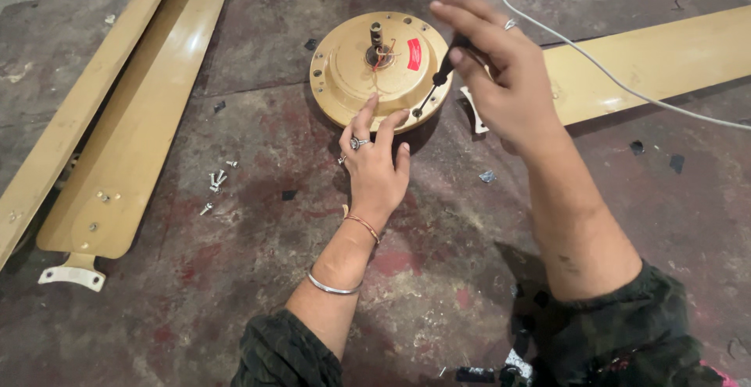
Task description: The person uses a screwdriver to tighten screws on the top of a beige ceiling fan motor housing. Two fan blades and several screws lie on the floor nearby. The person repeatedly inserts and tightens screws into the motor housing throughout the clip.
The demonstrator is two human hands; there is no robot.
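A round tan ceiling-fan motor housing (344,70) lies on the stained floor, with a short shaft and red wires at its centre and a red label beside them. My left hand (375,160) rests its fingertips on the housing's near rim, fingers apart. My right hand (497,74) is closed on a black-handled screwdriver (438,82), whose tip meets the housing's rim just right of my left fingers.
Two tan fan blades (133,121) lie side by side at the left, one ending in a white bracket (72,276). A third blade (649,62) lies at the right, crossed by a white cable (626,82). Several loose screws (217,180) lie left of my hand.
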